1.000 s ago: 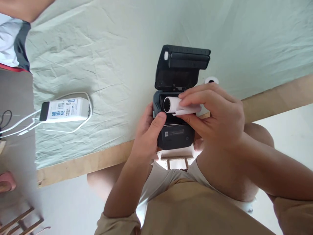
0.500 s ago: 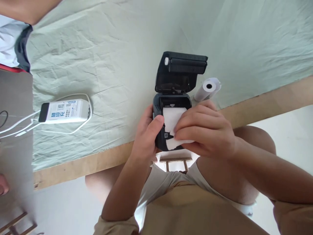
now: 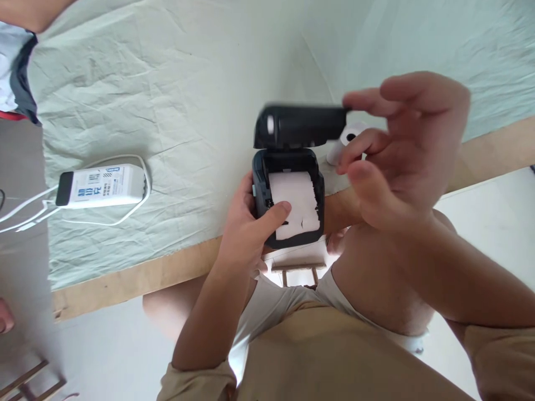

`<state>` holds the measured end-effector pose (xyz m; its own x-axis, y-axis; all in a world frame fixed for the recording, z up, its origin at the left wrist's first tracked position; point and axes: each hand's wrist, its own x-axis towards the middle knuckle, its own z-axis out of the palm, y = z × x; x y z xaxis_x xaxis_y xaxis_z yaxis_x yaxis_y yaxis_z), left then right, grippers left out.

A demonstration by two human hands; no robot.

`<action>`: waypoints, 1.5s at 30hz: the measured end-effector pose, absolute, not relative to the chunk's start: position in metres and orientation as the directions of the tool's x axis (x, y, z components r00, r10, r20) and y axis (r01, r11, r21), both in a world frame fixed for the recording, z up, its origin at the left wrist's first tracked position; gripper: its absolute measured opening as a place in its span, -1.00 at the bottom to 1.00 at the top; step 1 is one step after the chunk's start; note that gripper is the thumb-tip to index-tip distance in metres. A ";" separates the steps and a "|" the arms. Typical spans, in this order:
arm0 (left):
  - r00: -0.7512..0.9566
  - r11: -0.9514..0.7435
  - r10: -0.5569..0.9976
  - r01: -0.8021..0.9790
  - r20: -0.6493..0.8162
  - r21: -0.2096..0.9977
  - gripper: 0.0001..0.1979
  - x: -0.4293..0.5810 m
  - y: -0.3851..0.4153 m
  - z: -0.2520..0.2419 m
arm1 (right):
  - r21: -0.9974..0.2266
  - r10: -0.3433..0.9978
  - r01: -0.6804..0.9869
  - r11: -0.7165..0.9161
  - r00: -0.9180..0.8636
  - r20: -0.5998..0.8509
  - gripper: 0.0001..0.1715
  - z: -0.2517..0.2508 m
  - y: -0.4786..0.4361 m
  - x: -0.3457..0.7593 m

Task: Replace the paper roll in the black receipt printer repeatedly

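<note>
My left hand (image 3: pixel 251 228) is closed around a small black portable label printer (image 3: pixel 259 192), its thumb lying on the paper. A white paper roll (image 3: pixel 296 195) sits in the printer's bay, with the torn end of its strip over the front. The printer's hinged cover (image 3: pixel 303 125) is raised and slightly blurred. At the cover's right corner is my right hand (image 3: pixel 413 145), fingers spread, a fingertip at or touching that corner; nothing is gripped in it. Partly hidden behind those fingers, a second white paper roll (image 3: pixel 335 151) stands on the cloth.
A white power strip (image 3: pixel 106 186) with white cables lies on the pale green cloth (image 3: pixel 188 100) at left. The table's wooden edge (image 3: pixel 137 273) runs below the printer. Another person's arm (image 3: pixel 37 12) shows at top left. A wooden stool (image 3: pixel 31 379) stands at lower left.
My right hand has let go of the paper and risen to the cover's right side. The cover has tipped lower toward the body. The paper strip now lies flat over the bay.
</note>
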<state>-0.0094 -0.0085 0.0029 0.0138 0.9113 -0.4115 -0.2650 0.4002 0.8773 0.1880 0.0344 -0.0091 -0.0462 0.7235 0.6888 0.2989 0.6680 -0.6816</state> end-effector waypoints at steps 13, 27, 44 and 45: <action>0.087 0.329 0.944 -0.262 -0.317 0.907 -0.39 -0.017 -0.009 -0.011 | -0.908 0.939 0.300 0.292 -0.269 0.212 -0.52 -0.006 0.027 0.188; 0.036 0.325 0.943 -0.305 -0.330 0.895 -0.62 -0.009 -0.008 -0.004 | -0.866 0.940 0.407 0.290 -0.289 0.179 -0.40 -0.005 0.029 0.184; -0.130 0.240 0.936 -0.445 -0.327 0.863 -0.75 -0.001 -0.005 -0.006 | -0.890 0.907 0.336 0.307 -0.386 0.167 -0.44 -0.005 0.027 0.194; -0.132 0.226 0.941 -0.442 -0.313 0.868 -0.76 -0.002 -0.005 -0.006 | -0.900 0.906 0.322 0.292 -0.395 0.153 -0.43 -0.005 0.028 0.195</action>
